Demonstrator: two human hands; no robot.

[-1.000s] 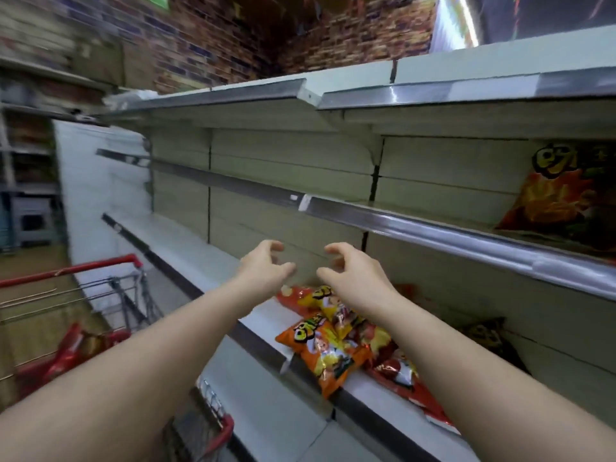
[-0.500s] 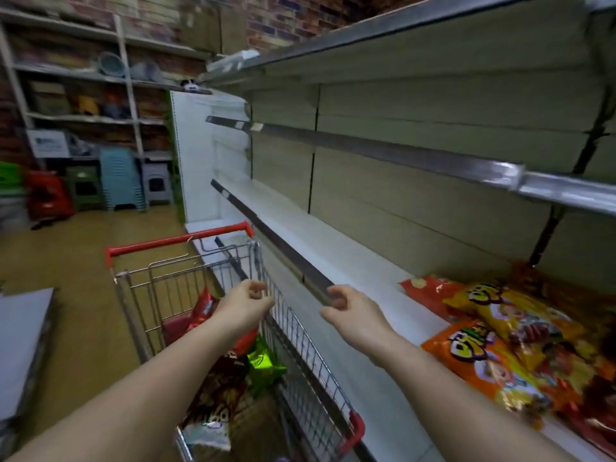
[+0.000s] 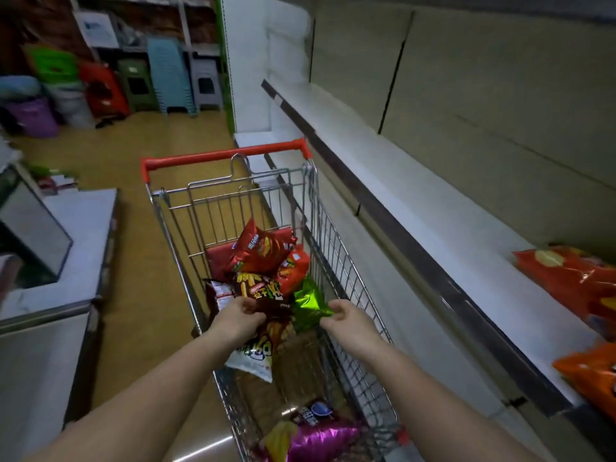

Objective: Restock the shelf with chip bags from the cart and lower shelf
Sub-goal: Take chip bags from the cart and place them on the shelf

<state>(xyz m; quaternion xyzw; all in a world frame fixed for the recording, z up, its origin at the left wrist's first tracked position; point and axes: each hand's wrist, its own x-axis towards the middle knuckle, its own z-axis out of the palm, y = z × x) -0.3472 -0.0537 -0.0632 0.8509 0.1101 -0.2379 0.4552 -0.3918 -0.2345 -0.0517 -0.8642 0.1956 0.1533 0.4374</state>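
Now, cart (image 3: 336, 261): your wire basket holds red, brown, green and purple chip bags.
Left hand (image 3: 238, 320): pinches the brown bag (image 3: 266, 295).
Right hand (image 3: 350, 320): pinches the green bag (image 3: 308, 303).

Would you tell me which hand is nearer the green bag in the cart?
Right. The right hand is at the green bag's corner; the left hand is across the dark bag.

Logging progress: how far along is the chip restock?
Early. Done: a few orange chip bags lie on the shelf, the rest of it bare. In hand: left hand reaches a dark brown chip bag in the cart, right hand by a green bag; no clear grip. Left: red bags and a purple bag.
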